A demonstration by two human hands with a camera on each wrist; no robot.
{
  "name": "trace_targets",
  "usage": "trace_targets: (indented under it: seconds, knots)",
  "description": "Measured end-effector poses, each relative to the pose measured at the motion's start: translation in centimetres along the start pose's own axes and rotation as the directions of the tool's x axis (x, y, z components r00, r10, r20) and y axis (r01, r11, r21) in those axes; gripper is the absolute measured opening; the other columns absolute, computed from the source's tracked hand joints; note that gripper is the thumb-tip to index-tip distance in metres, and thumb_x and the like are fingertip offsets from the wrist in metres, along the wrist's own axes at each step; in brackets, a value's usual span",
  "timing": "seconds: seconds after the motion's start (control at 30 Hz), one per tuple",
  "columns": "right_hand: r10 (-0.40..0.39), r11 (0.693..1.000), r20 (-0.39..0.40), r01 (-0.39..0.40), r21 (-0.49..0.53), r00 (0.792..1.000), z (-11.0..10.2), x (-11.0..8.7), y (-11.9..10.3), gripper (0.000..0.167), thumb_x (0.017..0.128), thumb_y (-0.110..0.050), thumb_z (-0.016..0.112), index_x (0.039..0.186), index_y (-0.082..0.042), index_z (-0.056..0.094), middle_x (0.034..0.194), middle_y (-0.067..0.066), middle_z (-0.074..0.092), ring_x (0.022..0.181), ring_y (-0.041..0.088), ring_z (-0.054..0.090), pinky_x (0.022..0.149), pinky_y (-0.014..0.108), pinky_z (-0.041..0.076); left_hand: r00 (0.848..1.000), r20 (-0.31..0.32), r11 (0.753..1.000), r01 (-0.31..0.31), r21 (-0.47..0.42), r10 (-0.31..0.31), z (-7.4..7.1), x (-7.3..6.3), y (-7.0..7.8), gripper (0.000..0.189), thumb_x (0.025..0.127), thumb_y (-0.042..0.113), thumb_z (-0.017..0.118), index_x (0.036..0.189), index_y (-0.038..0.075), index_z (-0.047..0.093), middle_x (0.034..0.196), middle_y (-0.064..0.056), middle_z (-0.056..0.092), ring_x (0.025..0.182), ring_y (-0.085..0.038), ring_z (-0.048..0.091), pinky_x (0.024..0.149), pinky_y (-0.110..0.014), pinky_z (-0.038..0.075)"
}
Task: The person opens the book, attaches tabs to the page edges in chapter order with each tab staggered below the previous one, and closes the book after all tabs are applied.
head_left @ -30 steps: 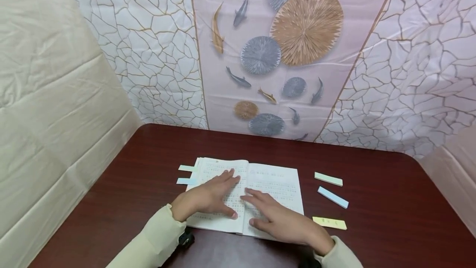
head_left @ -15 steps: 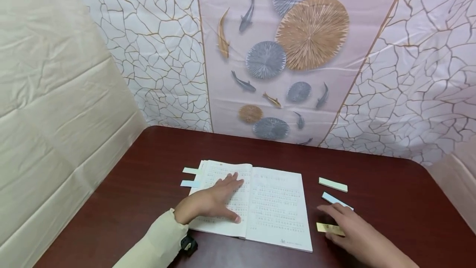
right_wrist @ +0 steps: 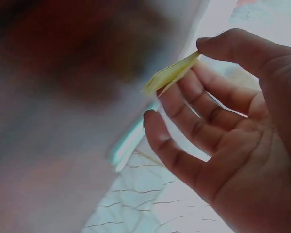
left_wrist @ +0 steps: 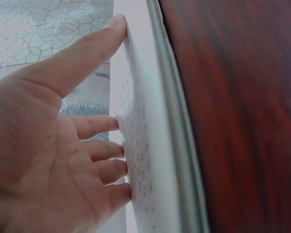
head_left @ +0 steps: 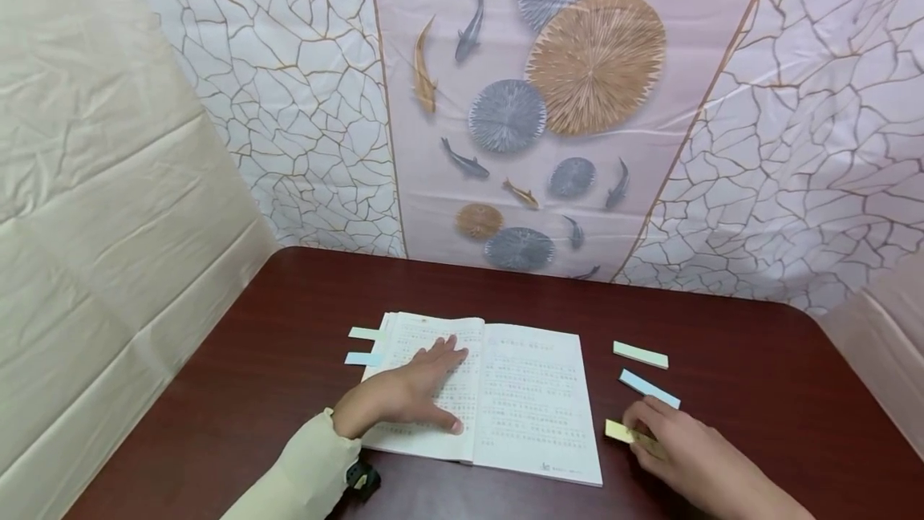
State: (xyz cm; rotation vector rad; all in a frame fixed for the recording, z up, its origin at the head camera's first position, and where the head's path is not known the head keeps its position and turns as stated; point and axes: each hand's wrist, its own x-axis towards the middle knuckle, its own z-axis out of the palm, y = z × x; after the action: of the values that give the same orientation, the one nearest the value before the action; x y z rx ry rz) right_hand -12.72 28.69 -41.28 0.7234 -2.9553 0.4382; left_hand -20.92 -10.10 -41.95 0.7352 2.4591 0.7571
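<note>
An open book (head_left: 534,404) with printed pages lies on the dark red table. My left hand (head_left: 404,396) rests on its left page, fingers spread; the left wrist view shows the fingertips touching the printed paper. To the right of the book, my right hand (head_left: 686,452) pinches a yellow sticky note pad (head_left: 617,430) between thumb and fingers. In the right wrist view the pad (right_wrist: 172,74) is seen edge-on at the fingertips. Behind that hand lie a blue sticky note pad (head_left: 650,388) and a green sticky note pad (head_left: 640,354).
A green sticky tab (head_left: 363,333) and a blue sticky tab (head_left: 361,359) stick out from the book's left edge. Patterned cloth (head_left: 325,103) hangs behind the table (head_left: 303,295), and a cream cloth wall (head_left: 108,263) stands at the left.
My right hand has moved right, off the book's right page to the yellow sticky note pad, and now pinches it. My left hand stays on the left page.
</note>
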Motion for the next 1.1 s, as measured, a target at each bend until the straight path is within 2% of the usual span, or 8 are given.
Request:
trace_targets:
  seconds: [0.1,0.2,0.33,0.5,0.7,0.83,1.0,1.1]
  knots:
    - [-0.01,0.999,-0.021,0.011,0.049,1.0,-0.9,0.9,-1.6,0.031,0.087,-0.007,0.082,0.1,-0.029,0.064,0.093,-0.021,0.055,0.078,-0.005,0.051,0.061,0.023,0.046,1.0,0.003,1.0,0.009,0.004,-0.009,0.1,0.0,-0.1,0.106,0.087,0.037,0.088,0.168,0.008,0.026,0.177,-0.015,0.006,0.164,-0.032,0.002,0.13,-0.054,0.01]
    - [-0.104,0.99,-0.05,0.108,0.086,0.993,-1.2,2.2,-3.8,0.03,0.088,-0.008,0.083,0.103,-0.028,0.067,0.097,-0.02,0.058,0.081,-0.006,0.053,0.065,0.023,0.05,1.0,0.003,1.0,0.02,0.013,-0.02,-0.1,0.0,-0.1,0.107,0.086,0.036,0.089,0.168,0.008,0.026,0.177,-0.015,0.007,0.164,-0.031,0.002,0.131,-0.053,0.01]
    - [-0.21,0.972,-0.017,0.211,0.107,0.978,-0.6,4.2,-6.7,0.022,0.091,-0.013,0.083,0.106,-0.024,0.071,0.101,-0.017,0.063,0.084,-0.005,0.058,0.067,0.023,0.053,1.0,0.003,1.0,0.027,0.01,-0.027,0.0,0.0,-0.3,0.106,0.086,0.035,0.09,0.167,0.008,0.027,0.177,-0.015,0.008,0.164,-0.031,0.003,0.131,-0.053,0.01]
    - [-0.261,0.96,0.052,0.254,0.119,0.964,1.1,6.2,-9.3,0.018,0.091,-0.016,0.083,0.106,-0.021,0.073,0.102,-0.014,0.066,0.083,-0.003,0.06,0.068,0.023,0.054,1.0,0.005,1.0,0.023,0.001,-0.023,0.1,0.2,-0.2,0.105,0.086,0.034,0.09,0.167,0.007,0.027,0.177,-0.016,0.008,0.164,-0.032,0.003,0.13,-0.053,0.011]
    - [-0.204,0.976,0.107,0.195,0.092,0.973,2.8,7.7,-10.3,0.016,0.088,-0.012,0.085,0.099,-0.018,0.075,0.095,-0.013,0.066,0.08,0.0,0.059,0.068,0.027,0.054,1.0,0.015,1.0,0.013,0.008,-0.013,-0.3,0.2,0.1,0.105,0.088,0.035,0.088,0.167,0.006,0.026,0.176,-0.017,0.007,0.164,-0.033,0.003,0.131,-0.053,0.012]
    - [-0.16,0.983,0.136,0.146,0.109,0.978,3.4,8.0,-10.4,0.017,0.085,-0.012,0.087,0.095,-0.019,0.075,0.092,-0.013,0.066,0.08,0.001,0.06,0.068,0.029,0.054,0.999,0.034,0.996,0.026,0.082,-0.029,-0.4,0.2,0.5,0.102,0.092,0.041,0.083,0.167,0.005,0.025,0.176,-0.018,0.008,0.163,-0.033,0.004,0.13,-0.052,0.014]
    - [-0.172,0.982,0.116,0.161,0.102,0.978,3.6,8.2,-10.4,0.019,0.083,-0.01,0.089,0.093,-0.018,0.075,0.091,-0.011,0.067,0.081,0.005,0.063,0.067,0.03,0.055,0.998,-0.032,0.973,0.065,0.222,-0.059,0.7,0.7,2.0,0.107,0.093,0.061,0.073,0.165,-0.001,0.026,0.173,-0.026,0.013,0.161,-0.042,0.011,0.128,-0.059,0.019]
    - [-0.185,0.979,0.099,0.175,0.1,0.978,3.7,8.2,-10.4,0.019,0.082,-0.01,0.09,0.093,-0.018,0.075,0.092,-0.011,0.067,0.081,0.005,0.064,0.067,0.03,0.055,0.991,-0.085,0.958,0.121,0.262,-0.102,1.6,0.9,2.9,0.112,0.09,0.068,0.072,0.163,-0.004,0.026,0.172,-0.029,0.015,0.16,-0.046,0.013,0.127,-0.061,0.021]
